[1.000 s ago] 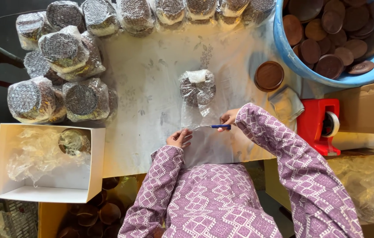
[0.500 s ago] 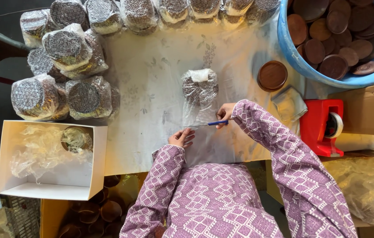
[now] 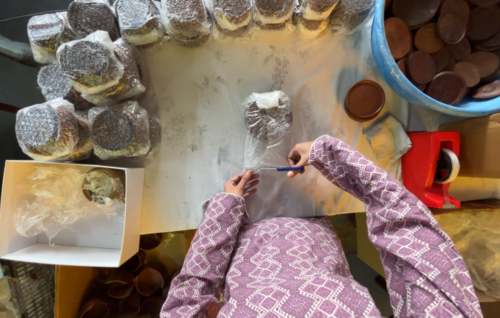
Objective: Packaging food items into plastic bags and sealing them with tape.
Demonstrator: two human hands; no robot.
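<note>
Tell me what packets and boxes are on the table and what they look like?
Wrapped bundle: table middle, clear plastic over dark discs, right hand beside it.
Finished bundles: piled left and along the top, shiny clear wrap.
White box: lower left, open, crumpled plastic inside.
Cardboard box: right edge, brown.

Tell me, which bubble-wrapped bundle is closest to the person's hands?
The lone wrapped bundle in the middle of the table, just above the right hand holding scissors. All the other bundles are piled along the top and left edges.
</note>
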